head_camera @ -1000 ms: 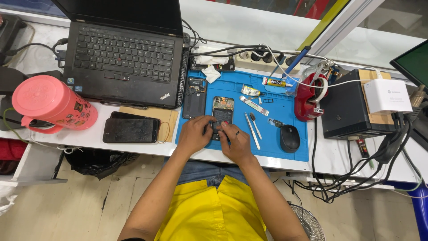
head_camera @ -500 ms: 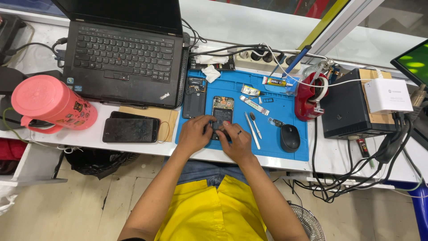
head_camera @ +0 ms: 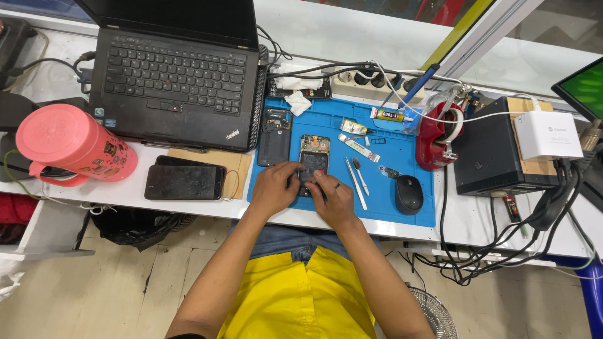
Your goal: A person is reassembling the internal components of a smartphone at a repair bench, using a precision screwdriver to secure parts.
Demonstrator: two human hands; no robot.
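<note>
- Both hands rest on the opened phone (head_camera: pixel 313 158), which lies face down near the front edge of the blue mat (head_camera: pixel 402 150); left hand (head_camera: pixel 274 187) grips the phone's lower left edge, fingers curled.
- Right hand (head_camera: pixel 331 196) covers the phone's lower right part, fingers bent onto it; whether it pinches a tool cannot be told.
- Lower half of the phone is hidden under both hands; its inner parts are too small to make out.
- Left of the phone on the mat lies a dark back cover (head_camera: pixel 275 135).
- Right of the phone lie two slim pry tools (head_camera: pixel 357 179), then a black mouse (head_camera: pixel 409 194).
- Beyond the phone lie a glue tube (head_camera: pixel 387 115) and a white cloth (head_camera: pixel 298 103).
- Off the mat's left edge lie a second dark phone (head_camera: pixel 184 182), a laptop (head_camera: pixel 176 81) with its screen cut off, and a pink jug (head_camera: pixel 72 145).
- Off the mat's right edge stands a black box (head_camera: pixel 490 157) with tangled cables (head_camera: pixel 502 245).
</note>
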